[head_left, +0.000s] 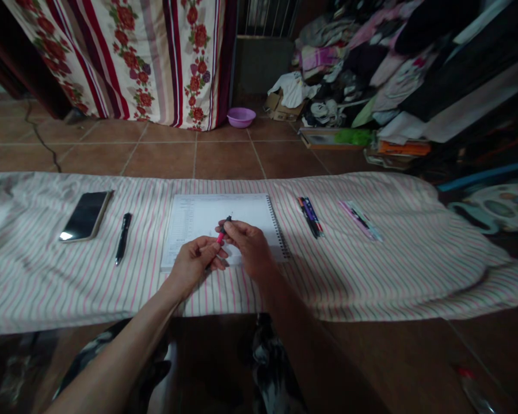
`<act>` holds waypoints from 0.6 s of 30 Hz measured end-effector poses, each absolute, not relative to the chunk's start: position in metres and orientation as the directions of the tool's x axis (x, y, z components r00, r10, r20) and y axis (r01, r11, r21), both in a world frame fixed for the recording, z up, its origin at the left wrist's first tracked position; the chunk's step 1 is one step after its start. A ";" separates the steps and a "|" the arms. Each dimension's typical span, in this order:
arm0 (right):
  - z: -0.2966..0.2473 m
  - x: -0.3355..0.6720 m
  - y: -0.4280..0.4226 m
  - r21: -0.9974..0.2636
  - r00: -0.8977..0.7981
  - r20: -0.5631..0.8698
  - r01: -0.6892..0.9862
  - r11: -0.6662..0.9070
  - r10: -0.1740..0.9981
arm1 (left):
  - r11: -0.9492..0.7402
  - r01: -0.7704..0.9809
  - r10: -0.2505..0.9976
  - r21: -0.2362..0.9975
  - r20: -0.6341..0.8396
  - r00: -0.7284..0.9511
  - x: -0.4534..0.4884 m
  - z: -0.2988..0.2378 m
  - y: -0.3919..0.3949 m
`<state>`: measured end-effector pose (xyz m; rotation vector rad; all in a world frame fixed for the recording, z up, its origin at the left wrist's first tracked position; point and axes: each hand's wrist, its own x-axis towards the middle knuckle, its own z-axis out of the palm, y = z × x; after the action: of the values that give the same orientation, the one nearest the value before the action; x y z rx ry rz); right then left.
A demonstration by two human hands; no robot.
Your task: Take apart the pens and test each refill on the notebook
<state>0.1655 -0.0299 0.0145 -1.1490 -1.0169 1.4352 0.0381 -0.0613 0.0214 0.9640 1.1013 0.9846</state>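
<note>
Both hands meet over a spiral notebook (198, 215) lying open on a striped cloth (371, 270). My left hand (196, 261) is closed around the lower end of a pink pen (221, 234). My right hand (248, 244) pinches the pen's upper part near its dark tip, fingers closed on it. The pen slants up to the right above the notebook's white page.
On the cloth lie a phone (85, 216) at the left, a black pen (123, 237) beside it, two pens (311, 217) right of the notebook and more pens (360, 220) further right. A purple bowl (241, 117), a floral curtain (155, 57) and piled clothes (362, 63) stand behind on the tile floor.
</note>
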 end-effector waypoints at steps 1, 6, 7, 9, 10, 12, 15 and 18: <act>0.015 0.168 -0.029 -0.980 -0.049 -0.130 -0.145 -0.136 0.990 | 0.275 -0.141 0.955 0.951 -0.253 0.156 0.038 0.022 -0.061; 0.012 0.193 -0.019 -0.989 0.046 -0.011 0.144 -0.018 0.999 | 0.286 -0.168 0.958 0.943 -0.287 0.020 0.033 0.018 -0.056; 0.012 0.198 -0.018 -0.971 0.073 0.021 0.238 0.003 0.997 | 0.292 -0.170 0.955 0.941 -0.297 -0.005 0.032 0.018 -0.056; 0.013 0.207 -0.018 -0.876 0.127 0.092 0.482 0.020 0.988 | 0.304 -0.174 0.949 0.937 -0.313 -0.026 0.031 0.017 -0.055; 0.014 0.209 -0.019 -0.814 0.124 0.108 0.581 0.016 0.986 | 0.309 -0.178 0.948 0.934 -0.318 -0.027 0.031 0.017 -0.055; 0.014 0.209 -0.023 -0.698 0.082 0.100 0.716 0.011 0.992 | 0.316 -0.185 0.945 0.930 -0.326 -0.021 0.032 0.017 -0.056; 0.011 0.204 -0.028 -0.559 -0.026 0.055 0.828 0.052 0.998 | 0.322 -0.190 0.943 0.927 -0.331 -0.016 0.032 0.017 -0.056; 0.006 0.198 -0.032 -0.424 -0.089 0.041 0.900 0.098 0.995 | 0.317 -0.195 0.946 0.928 -0.325 -0.009 0.032 0.015 -0.056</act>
<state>0.1980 -0.0323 0.0060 -1.8711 -2.0644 0.4198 0.0322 -0.0565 0.0152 0.8100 1.2349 1.0786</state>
